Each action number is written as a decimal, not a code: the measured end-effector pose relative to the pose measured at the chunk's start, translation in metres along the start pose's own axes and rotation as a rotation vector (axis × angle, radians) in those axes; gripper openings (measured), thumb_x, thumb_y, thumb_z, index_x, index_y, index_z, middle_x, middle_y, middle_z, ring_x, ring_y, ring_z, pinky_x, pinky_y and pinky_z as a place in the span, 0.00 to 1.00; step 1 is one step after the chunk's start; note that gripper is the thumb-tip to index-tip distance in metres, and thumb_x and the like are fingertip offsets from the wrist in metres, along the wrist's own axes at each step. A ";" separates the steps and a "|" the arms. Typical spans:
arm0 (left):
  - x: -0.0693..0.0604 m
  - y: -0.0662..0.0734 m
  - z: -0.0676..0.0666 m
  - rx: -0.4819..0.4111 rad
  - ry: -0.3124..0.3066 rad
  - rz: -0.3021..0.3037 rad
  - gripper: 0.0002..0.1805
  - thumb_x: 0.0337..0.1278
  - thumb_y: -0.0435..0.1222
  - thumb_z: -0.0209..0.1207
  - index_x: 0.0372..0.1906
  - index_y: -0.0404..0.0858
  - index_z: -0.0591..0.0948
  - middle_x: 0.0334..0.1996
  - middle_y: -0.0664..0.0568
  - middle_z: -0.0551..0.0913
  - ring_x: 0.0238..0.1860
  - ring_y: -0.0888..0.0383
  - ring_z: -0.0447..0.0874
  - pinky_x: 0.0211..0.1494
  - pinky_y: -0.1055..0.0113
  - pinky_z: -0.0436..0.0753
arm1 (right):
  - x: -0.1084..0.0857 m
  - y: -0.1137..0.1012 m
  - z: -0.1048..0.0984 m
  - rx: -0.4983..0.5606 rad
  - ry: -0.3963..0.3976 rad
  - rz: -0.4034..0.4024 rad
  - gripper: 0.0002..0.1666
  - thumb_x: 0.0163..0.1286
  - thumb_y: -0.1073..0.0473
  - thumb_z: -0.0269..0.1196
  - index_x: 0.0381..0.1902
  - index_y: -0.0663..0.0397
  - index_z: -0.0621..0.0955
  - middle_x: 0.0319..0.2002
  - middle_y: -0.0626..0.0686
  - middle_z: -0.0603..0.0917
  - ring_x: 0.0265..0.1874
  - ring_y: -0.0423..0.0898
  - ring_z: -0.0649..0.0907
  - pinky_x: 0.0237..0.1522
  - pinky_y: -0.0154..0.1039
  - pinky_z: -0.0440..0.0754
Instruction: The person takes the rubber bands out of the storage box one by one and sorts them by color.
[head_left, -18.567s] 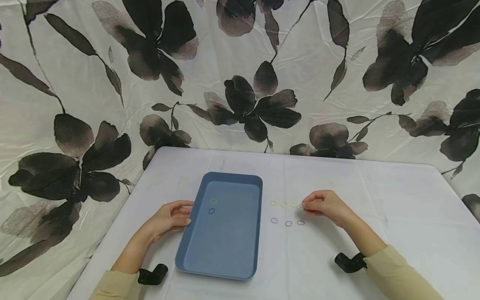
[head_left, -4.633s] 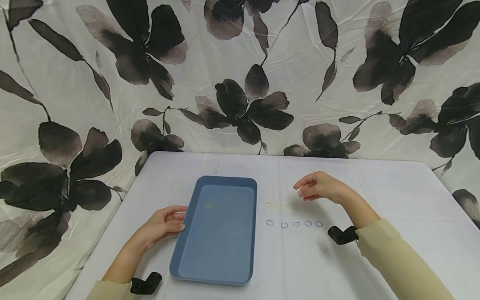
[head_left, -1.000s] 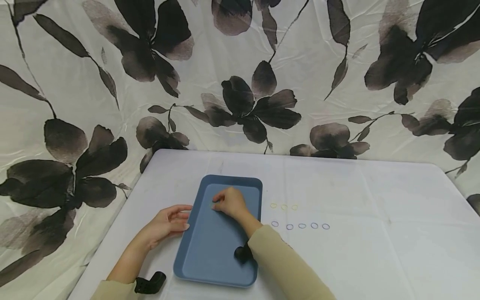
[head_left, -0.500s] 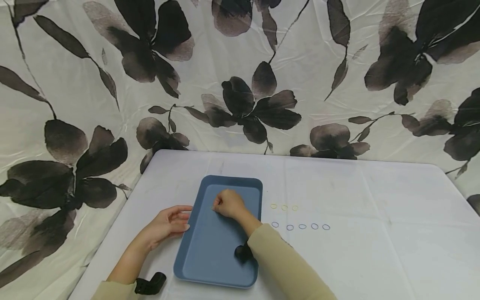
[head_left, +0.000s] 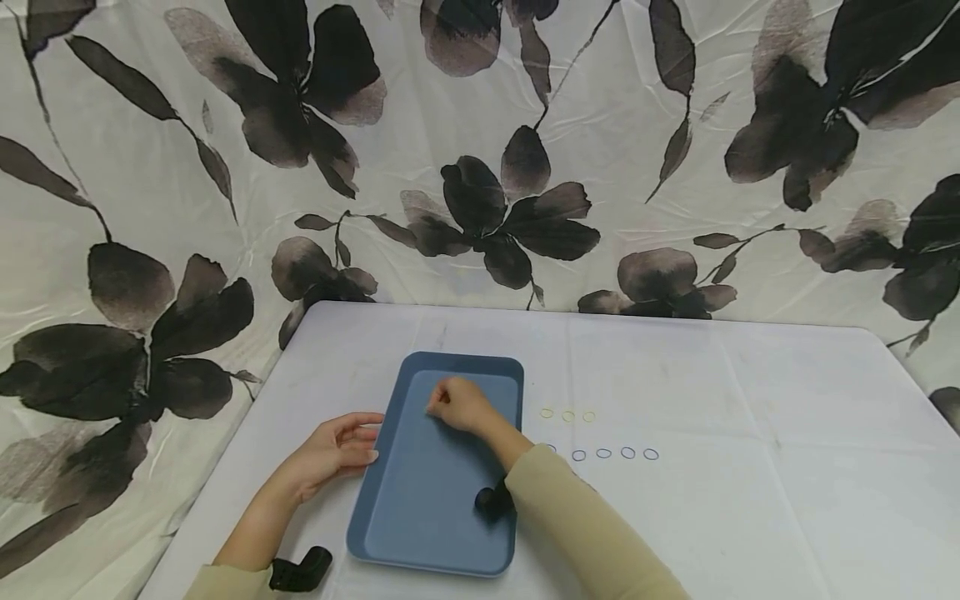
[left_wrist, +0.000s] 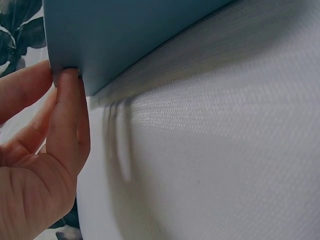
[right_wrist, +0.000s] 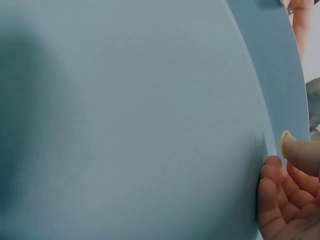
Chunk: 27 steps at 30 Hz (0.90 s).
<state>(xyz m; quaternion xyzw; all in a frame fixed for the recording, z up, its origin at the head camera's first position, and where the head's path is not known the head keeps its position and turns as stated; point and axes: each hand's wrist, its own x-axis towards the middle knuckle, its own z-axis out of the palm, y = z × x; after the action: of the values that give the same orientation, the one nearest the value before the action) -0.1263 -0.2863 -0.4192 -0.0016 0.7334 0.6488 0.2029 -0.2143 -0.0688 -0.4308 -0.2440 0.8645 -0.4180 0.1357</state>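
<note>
My right hand (head_left: 463, 406) is over the upper part of the blue tray (head_left: 420, 517). Its thumb and fingertips pinch a thin yellow rubber band (right_wrist: 282, 144), seen as a small loop at the thumb tip in the right wrist view. My left hand (head_left: 330, 454) touches the tray's left side, fingers fairly straight against the wall; in the left wrist view its fingertips (left_wrist: 67, 80) meet the tray edge. Right of the tray, a short row of yellow rubber bands (head_left: 563, 416) lies above a row of several blue ones (head_left: 622, 453). The right sleeve partly covers the leftmost blue band.
A white cloth covers the table (head_left: 750, 500). Behind it hangs a white curtain (head_left: 645, 125) with dark flowers. A black device (head_left: 302, 570) is strapped on the left wrist, another (head_left: 491, 503) on the right, the latter over the tray.
Earlier the right hand was over the rows on the table; it moved left into the tray, where a yellow band lay. A blue band seen earlier in the tray is now gone. The left hand stays put.
</note>
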 end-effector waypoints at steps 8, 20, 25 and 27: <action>0.000 -0.003 0.000 -0.002 0.012 -0.006 0.35 0.52 0.25 0.59 0.65 0.22 0.58 0.51 0.37 0.73 0.43 0.62 0.79 0.42 0.68 0.80 | -0.001 0.003 -0.002 0.174 0.025 0.063 0.08 0.63 0.67 0.61 0.24 0.61 0.78 0.14 0.48 0.73 0.13 0.39 0.72 0.17 0.31 0.68; 0.001 -0.001 0.000 -0.004 0.005 -0.007 0.35 0.52 0.24 0.59 0.65 0.22 0.58 0.51 0.36 0.73 0.43 0.62 0.79 0.42 0.67 0.80 | -0.004 0.002 -0.018 0.413 0.081 0.157 0.03 0.61 0.69 0.63 0.30 0.65 0.81 0.21 0.55 0.81 0.18 0.44 0.80 0.24 0.36 0.80; 0.001 -0.001 0.000 -0.008 0.007 -0.007 0.35 0.52 0.24 0.59 0.65 0.22 0.58 0.50 0.38 0.74 0.43 0.62 0.79 0.42 0.67 0.80 | -0.005 0.001 -0.026 0.458 0.076 0.182 0.03 0.61 0.69 0.63 0.32 0.66 0.81 0.23 0.56 0.82 0.20 0.44 0.81 0.27 0.38 0.81; 0.000 -0.002 0.000 -0.007 0.008 -0.007 0.35 0.52 0.24 0.59 0.65 0.22 0.58 0.50 0.38 0.74 0.43 0.62 0.79 0.42 0.67 0.80 | -0.005 0.001 -0.029 0.474 0.068 0.176 0.04 0.61 0.69 0.63 0.33 0.67 0.81 0.24 0.56 0.82 0.21 0.45 0.82 0.29 0.39 0.82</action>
<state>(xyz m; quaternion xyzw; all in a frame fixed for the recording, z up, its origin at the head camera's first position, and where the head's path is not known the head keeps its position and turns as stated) -0.1262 -0.2861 -0.4207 -0.0075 0.7317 0.6508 0.2025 -0.2228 -0.0461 -0.4136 -0.1149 0.7644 -0.6034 0.1960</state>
